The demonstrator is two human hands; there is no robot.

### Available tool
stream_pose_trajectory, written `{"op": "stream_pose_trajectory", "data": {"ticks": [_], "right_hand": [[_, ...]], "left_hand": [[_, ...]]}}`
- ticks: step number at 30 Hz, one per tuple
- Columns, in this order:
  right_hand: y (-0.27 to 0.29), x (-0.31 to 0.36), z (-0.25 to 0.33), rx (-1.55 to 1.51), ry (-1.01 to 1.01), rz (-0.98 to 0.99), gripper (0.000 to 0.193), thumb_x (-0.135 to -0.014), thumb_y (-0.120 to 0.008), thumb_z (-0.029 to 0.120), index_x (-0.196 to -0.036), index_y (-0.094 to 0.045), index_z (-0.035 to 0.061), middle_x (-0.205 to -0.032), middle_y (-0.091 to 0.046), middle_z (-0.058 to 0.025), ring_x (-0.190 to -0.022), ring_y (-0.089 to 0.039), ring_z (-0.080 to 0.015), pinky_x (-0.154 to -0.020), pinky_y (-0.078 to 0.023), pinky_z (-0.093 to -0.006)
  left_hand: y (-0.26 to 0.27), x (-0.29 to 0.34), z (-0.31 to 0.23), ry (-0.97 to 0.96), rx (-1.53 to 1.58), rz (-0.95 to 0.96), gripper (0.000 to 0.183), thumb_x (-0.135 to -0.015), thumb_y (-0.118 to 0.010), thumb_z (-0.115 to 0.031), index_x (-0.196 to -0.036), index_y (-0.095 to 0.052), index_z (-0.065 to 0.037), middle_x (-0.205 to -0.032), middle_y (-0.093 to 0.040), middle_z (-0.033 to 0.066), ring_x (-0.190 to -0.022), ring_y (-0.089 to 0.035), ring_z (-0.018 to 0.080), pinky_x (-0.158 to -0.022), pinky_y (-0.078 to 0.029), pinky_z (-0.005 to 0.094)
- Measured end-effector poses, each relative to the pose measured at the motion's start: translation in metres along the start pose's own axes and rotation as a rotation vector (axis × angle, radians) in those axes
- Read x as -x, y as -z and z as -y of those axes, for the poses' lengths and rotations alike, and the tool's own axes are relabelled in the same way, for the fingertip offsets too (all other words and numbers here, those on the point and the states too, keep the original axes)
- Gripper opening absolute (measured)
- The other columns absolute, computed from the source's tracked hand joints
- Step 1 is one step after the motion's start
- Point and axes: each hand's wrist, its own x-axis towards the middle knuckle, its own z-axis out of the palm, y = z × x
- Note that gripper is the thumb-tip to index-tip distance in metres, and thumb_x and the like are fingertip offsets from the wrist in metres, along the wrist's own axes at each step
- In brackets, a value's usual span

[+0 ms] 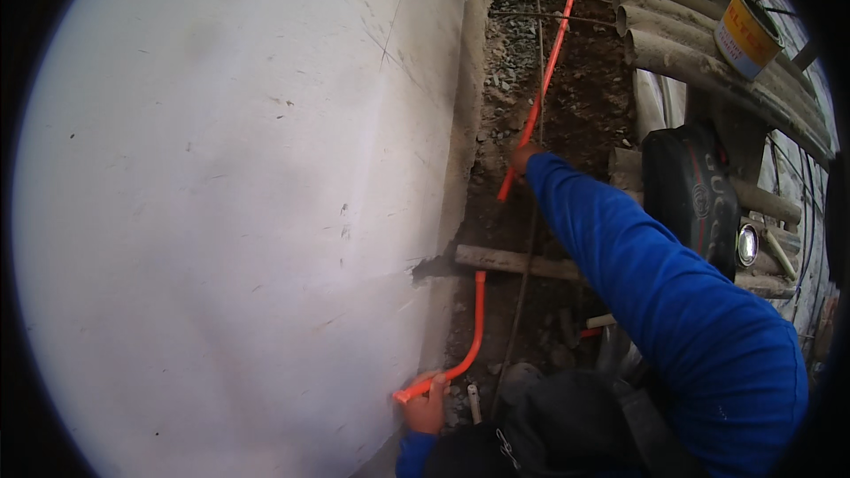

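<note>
Head view: gripped in the left hand [427, 407], near its lower end, a bent pipe [479, 327], orange. Fingers closed around it; lower tip close against the wall [248, 195], contact impossible to confirm. From there, curving upward in the picture to an upper end just below the crosspiece [513, 260], a short, dusty cylinder lying across the soil [589, 93].

Grasped in the right hand [524, 159], close to the near end, a straight pipe [556, 51], also orange. Running away along the soil strip, beside gravel [508, 31], to the top edge of the picture. Near end well apart from the bent pipe.

Over the crosspiece, lengthwise, a thin rod [522, 292]. Along the right arm, a blue sleeve [655, 274].

To the right of the soil strip, stacked tubes [673, 49], dusty; on top, a yellow-and-white can [748, 34]. Beyond the right sleeve, a black bag [686, 195]; just beside it, a shiny round tin [748, 244].
</note>
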Motion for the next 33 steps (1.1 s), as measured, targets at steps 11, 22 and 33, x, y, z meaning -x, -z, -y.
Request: {"op": "stream_pose_trajectory", "data": {"ticks": [11, 22, 33], "right_hand": [[-0.016, -0.013, 0.000, 0.239, 0.052, -0.010, 0.018, -0.075, -0.081, 0.025, -0.089, -0.084, 0.0146, -0.090, -0.079, -0.0091, -0.088, -0.076, -0.0285, -0.085, -0.059, -0.0408], [-0.075, -0.079, -0.003, -0.071, -0.087, 0.000, 0.049, -0.073, -0.088, 0.035, -0.117, -0.079, 0.0153, -0.117, -0.076, -0.0106, -0.111, -0.072, -0.0321, -0.092, -0.059, -0.0433], [-0.081, -0.089, 0.012, -0.122, -0.221, -0.003, 0.038, -0.082, -0.081, 0.020, -0.120, -0.078, 0.0149, -0.115, -0.076, -0.0128, -0.108, -0.073, -0.0340, -0.093, -0.060, -0.0429]], "left_hand": [[-0.029, -0.052, -0.031, -0.083, -0.289, -0.083, 0.031, -0.098, -0.071, -0.030, -0.094, -0.075, 0.001, -0.075, -0.072, 0.0094, -0.072, -0.071, 0.0215, -0.070, -0.054, 0.0357], [-0.074, -0.102, -0.007, 0.009, -0.118, -0.094, 0.032, -0.095, -0.076, -0.031, -0.099, -0.075, 0.001, -0.092, -0.076, 0.0162, -0.086, -0.073, 0.0297, -0.080, -0.055, 0.0384], [-0.094, -0.126, -0.004, -0.052, -0.009, -0.135, 0.028, -0.094, -0.078, -0.024, -0.102, -0.074, 0.003, -0.091, -0.075, 0.0159, -0.084, -0.073, 0.0282, -0.081, -0.055, 0.0372]]}}
